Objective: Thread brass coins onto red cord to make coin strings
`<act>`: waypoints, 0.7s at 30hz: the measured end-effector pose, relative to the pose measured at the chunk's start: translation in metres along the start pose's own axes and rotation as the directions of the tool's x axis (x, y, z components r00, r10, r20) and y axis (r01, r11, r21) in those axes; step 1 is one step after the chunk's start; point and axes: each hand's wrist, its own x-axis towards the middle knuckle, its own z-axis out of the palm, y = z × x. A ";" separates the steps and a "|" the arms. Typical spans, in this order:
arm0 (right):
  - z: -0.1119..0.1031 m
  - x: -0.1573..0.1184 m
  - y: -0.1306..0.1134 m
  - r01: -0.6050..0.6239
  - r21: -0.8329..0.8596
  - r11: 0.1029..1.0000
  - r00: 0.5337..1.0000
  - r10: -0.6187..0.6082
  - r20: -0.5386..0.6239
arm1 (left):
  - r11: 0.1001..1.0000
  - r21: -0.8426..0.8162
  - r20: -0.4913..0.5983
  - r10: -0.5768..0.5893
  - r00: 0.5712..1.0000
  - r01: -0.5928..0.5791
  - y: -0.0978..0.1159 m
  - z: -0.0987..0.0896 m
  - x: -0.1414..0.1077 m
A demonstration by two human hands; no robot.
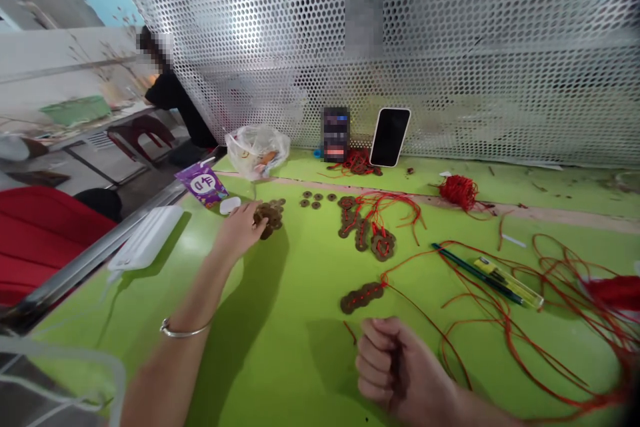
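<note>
The left hand (240, 230) reaches to a pile of coins (275, 213) on the green counter (295, 320), its fingers touching them; whether it grips any, I cannot tell. The right hand (387, 363) is clenched, just nearer than the red-corded coin row (361, 298).

A perforated metal screen (450, 33) backs the green table (280, 347), catching bright light.
</note>
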 end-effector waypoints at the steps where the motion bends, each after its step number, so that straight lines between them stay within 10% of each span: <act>1: -0.001 0.000 0.000 -0.005 0.007 1.000 1.000 0.005 0.006 | 1.000 -0.007 -0.008 0.008 1.000 -0.008 0.000 0.001 0.000; 17: -0.003 0.001 0.003 0.021 -0.155 0.988 1.000 -0.023 -0.015 | 0.967 -0.255 -0.046 -0.040 0.998 0.027 0.005 0.002 0.004; 19: 0.008 -0.001 0.004 0.112 -0.401 0.909 0.992 -0.125 -0.006 | 0.939 -0.344 -0.021 -0.033 0.999 0.024 0.008 0.002 0.004; 21: 0.028 -0.006 0.001 0.165 -0.769 0.617 0.985 -0.145 0.095 | 0.897 -0.443 0.010 -0.003 1.000 0.007 0.014 0.003 0.004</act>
